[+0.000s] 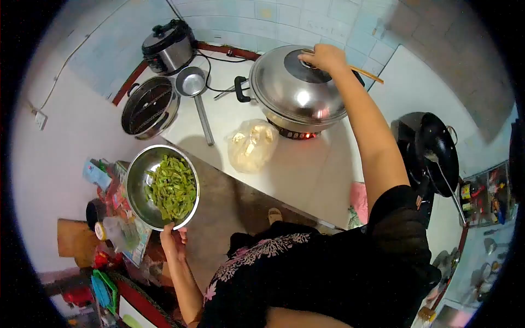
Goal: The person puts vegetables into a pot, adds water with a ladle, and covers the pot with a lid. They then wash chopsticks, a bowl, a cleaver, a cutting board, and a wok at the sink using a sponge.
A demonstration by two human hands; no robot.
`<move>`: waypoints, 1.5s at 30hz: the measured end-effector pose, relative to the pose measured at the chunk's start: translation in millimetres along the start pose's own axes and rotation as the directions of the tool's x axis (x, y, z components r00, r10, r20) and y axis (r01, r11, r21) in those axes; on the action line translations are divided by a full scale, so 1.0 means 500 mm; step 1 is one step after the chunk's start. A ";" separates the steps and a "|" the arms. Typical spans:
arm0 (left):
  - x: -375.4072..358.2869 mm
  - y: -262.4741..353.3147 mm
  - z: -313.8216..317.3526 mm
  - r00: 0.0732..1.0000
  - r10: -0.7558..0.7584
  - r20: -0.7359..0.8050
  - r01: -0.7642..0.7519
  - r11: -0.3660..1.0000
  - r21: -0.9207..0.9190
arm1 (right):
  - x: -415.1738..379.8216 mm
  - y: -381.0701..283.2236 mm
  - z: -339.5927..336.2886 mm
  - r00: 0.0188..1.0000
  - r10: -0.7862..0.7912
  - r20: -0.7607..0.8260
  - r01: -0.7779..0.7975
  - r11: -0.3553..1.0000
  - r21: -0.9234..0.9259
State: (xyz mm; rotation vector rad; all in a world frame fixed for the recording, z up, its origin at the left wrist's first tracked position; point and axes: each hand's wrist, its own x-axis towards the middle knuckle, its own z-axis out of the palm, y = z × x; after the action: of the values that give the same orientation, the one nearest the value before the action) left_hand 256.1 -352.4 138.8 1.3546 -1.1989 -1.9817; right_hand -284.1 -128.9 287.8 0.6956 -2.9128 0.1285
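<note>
My left hand point(174, 240) grips the near rim of a steel bowl point(136, 188), thumb over the edge. Cut green vegetable pieces point(172, 188), perhaps peppers or beans, lie in the bowl, which is held out over the floor. On the counter, my right hand point(325, 57) is closed around the knob of a domed steel lid point(279, 82). The lid sits on a wide electric pot point(290, 117) with black side handles and a red light glowing on its base. My fingers partly hide the knob.
A tied plastic bag point(252, 146) stands in front of the pot. Left of it are a long-handled ladle point(202, 109), a steamer pot point(150, 109) and a pressure cooker point(168, 46) with a cord. A black wok point(440, 147) stands at right. Chopsticks point(366, 74) stick out behind the pot.
</note>
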 end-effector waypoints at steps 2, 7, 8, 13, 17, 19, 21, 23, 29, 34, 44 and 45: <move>0.068 0.027 0.007 0.997 -0.043 0.070 0.040 0.998 0.046 | 0.024 0.000 0.008 1.000 0.009 0.029 -0.008 1.000 -0.027; 0.188 0.162 0.146 0.970 0.057 0.236 -0.085 0.990 0.111 | 0.038 -0.008 0.004 0.998 0.005 0.067 -0.002 0.999 -0.046; 0.213 0.196 0.183 0.952 0.087 0.293 -0.135 0.980 0.147 | 0.036 -0.005 -0.006 0.999 0.037 0.039 -0.035 0.999 -0.034; 0.324 0.352 0.428 0.827 0.178 0.534 -0.391 0.864 0.317 | 0.013 0.069 -0.106 0.977 0.204 -0.067 -0.195 0.973 0.120; 0.372 0.400 0.639 0.652 0.184 0.735 -0.631 0.669 0.392 | -0.045 0.146 -0.154 0.927 0.274 -0.258 -0.215 0.948 0.236; 0.419 0.381 0.746 0.469 0.188 0.863 -0.791 0.524 0.316 | -0.094 0.165 -0.166 0.888 0.351 -0.296 -0.274 0.923 0.271; 0.415 0.354 0.830 0.382 0.242 0.892 -0.899 0.320 0.298 | -0.133 0.184 -0.169 0.839 0.446 -0.311 -0.372 0.888 0.271; 0.416 0.327 0.887 -0.004 0.234 0.972 -0.959 -0.275 0.063 | -0.183 0.174 -0.176 0.825 0.480 -0.299 -0.392 0.866 0.311; 0.358 0.256 0.966 0.022 0.169 0.985 -0.889 -0.448 0.097 | -0.277 0.172 -0.175 0.759 0.564 -0.325 -0.485 0.824 0.293; 0.347 0.265 0.977 -0.074 0.101 0.992 -0.874 -0.486 -0.016 | -0.306 0.168 -0.190 0.725 0.604 -0.331 -0.524 0.796 0.304; 0.419 0.283 1.014 -0.105 0.004 0.994 -0.791 -0.606 -0.082 | -0.266 0.166 -0.191 0.778 0.498 -0.382 -0.431 0.867 0.252; 0.426 0.281 1.012 -0.152 -0.097 0.984 -0.741 -0.647 -0.178 | -0.263 0.173 -0.189 0.780 0.502 -0.375 -0.425 0.863 0.272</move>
State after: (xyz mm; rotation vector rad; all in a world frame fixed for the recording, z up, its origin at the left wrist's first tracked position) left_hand -304.3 -382.3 219.2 -0.8549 -2.8227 0.2255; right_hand -196.2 17.0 355.8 -0.0675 -2.5775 0.5259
